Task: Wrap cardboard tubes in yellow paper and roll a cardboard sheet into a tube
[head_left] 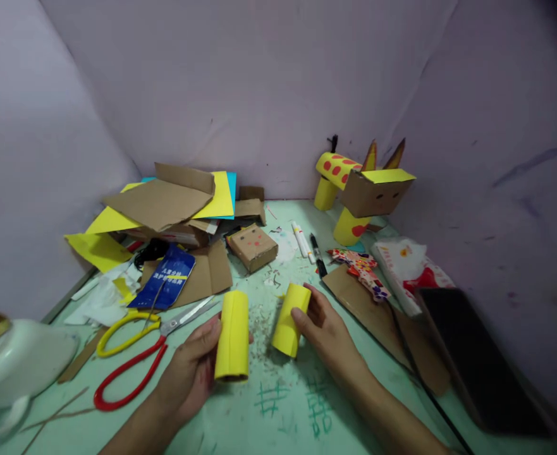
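My left hand (197, 366) is closed round a yellow paper-covered tube (232, 335), held nearly upright with its dark open end towards me. To its right, a second yellow tube (289, 322) leans to the right, gripped between the thumb and fingers of my right hand (323, 325). The two tubes are apart, above small brown scraps on the pale green table (259, 423). Behind them sits a small cardboard box (253, 247) with dots drawn on it. Scissors (169, 325) with one yellow and one red handle lie left of my left hand.
A spotted yellow cardboard animal (377, 189) stands at the back right. Cardboard and coloured paper (164, 199) are piled back left, near a blue packet (164, 278). Markers (301, 241) lie mid-table. A dark phone (477, 360) is at right, a white pot (26, 360) at left.
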Tool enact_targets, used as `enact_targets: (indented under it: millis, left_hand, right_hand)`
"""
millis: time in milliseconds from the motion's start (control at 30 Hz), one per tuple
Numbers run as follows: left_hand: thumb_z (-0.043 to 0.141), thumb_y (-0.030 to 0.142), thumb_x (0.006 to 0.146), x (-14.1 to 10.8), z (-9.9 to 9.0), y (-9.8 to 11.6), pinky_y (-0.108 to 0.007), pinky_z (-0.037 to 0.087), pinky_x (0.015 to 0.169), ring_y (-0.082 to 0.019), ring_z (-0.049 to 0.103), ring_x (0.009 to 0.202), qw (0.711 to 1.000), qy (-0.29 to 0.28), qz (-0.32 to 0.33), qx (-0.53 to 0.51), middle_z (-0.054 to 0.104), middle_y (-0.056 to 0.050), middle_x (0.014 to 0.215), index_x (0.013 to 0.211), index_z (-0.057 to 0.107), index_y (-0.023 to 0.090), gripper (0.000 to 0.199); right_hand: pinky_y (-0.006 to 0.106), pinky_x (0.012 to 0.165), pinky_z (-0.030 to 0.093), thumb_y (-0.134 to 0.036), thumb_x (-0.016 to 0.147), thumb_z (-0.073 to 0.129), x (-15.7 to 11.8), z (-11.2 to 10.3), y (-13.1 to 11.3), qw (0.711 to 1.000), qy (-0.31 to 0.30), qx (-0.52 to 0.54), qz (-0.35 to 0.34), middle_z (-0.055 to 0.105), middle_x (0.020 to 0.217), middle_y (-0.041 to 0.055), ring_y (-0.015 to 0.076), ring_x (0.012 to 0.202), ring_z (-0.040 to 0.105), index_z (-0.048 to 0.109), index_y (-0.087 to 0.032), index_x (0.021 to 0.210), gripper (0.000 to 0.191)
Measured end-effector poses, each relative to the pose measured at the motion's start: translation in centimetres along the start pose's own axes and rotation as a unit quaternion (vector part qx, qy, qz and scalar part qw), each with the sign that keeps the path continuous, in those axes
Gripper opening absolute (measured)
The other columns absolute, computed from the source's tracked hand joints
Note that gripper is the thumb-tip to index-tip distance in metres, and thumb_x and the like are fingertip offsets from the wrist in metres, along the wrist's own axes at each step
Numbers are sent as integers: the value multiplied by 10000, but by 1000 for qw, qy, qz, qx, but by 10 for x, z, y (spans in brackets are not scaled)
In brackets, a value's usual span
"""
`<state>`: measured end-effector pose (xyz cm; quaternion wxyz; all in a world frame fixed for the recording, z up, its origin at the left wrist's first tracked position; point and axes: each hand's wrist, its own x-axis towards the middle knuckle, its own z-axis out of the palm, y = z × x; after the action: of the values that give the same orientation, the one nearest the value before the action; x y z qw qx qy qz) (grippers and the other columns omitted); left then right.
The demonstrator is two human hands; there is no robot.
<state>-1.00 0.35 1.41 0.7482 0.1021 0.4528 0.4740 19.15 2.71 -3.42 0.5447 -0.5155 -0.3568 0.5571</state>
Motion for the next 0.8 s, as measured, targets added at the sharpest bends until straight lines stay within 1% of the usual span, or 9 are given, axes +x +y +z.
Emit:
enact_targets:
  millis: [67, 133, 200, 267, 367, 433, 567, 700, 800]
  left_hand:
    - [540, 153, 849, 0, 4, 0, -298, 559, 621, -229, 695, 709, 1000, 18, -9, -12, 710, -159, 813, 1198, 514, 53, 364]
    - [494, 159, 876, 0, 7, 1, -286, 554, 572, -217, 690, 658, 999, 24, -18, -25, 703, -177, 796, 1189, 499, 28, 339]
    - [470, 160, 891, 1, 10, 1, -279, 554, 541, -211, 689, 635, 998, 29, -29, -42, 699, -183, 785, 1162, 506, 13, 311]
    - [441, 155, 907, 3, 11, 2, -272, 564, 543, -201, 696, 642, 997, 33, -32, -63, 701, -171, 792, 1119, 528, 21, 266]
    - [413, 163, 927, 5, 9, 2, -253, 576, 577, -177, 703, 663, 995, 35, -18, -95, 706, -147, 805, 1049, 558, 44, 224]
    - [425, 173, 928, 6, 7, 2, -245, 578, 569, -175, 705, 672, 993, 35, -12, -109, 709, -140, 813, 1033, 565, 53, 212]
    - [469, 165, 912, 7, 4, 1, -255, 586, 562, -180, 708, 676, 992, 37, -12, -124, 718, -131, 839, 1033, 570, 66, 187]
    - [476, 167, 909, 8, 4, 1, -263, 590, 560, -190, 712, 691, 991, 35, -18, -126, 721, -129, 843, 1044, 574, 69, 194]
    - [478, 170, 909, 8, 4, 1, -264, 592, 565, -192, 714, 700, 992, 31, -21, -121, 723, -129, 849, 1058, 578, 66, 207]
  right_hand:
    - [410, 836, 475, -358, 587, 791, -1, 0, -3, 1000, 1, -6, -1, 626, 1109, 108, 252, 938, 613, 519, -203, 1153, 647]
    - [379, 779, 494, -325, 566, 815, -2, 0, -7, 1000, -3, 4, 11, 643, 1019, 71, 215, 834, 628, 526, -207, 1097, 616]
    - [342, 714, 506, -305, 548, 836, -5, -1, -11, 998, -6, 35, 45, 652, 921, 33, 187, 762, 630, 528, -209, 1041, 589]
    - [314, 673, 511, -284, 544, 850, -7, -1, -15, 994, -8, 73, 82, 658, 858, 10, 175, 733, 635, 527, -211, 1021, 581]
    - [295, 664, 520, -260, 546, 852, -10, 1, -21, 986, -7, 117, 118, 671, 851, 13, 166, 728, 644, 546, -197, 1012, 561]
    - [283, 648, 524, -262, 533, 850, -12, 3, -24, 983, -6, 131, 130, 676, 843, 24, 159, 705, 640, 570, -174, 980, 535]
    - [274, 634, 527, -249, 525, 844, -13, 5, -25, 983, -10, 130, 129, 674, 849, 26, 157, 703, 629, 598, -163, 948, 496]
    - [271, 649, 526, -231, 571, 827, -13, 4, -23, 983, -21, 125, 129, 666, 879, 16, 158, 749, 624, 600, -176, 990, 480]
    - [261, 627, 520, -230, 569, 828, -13, 3, -22, 984, -18, 125, 126, 659, 894, 10, 157, 748, 620, 598, -182, 994, 486]
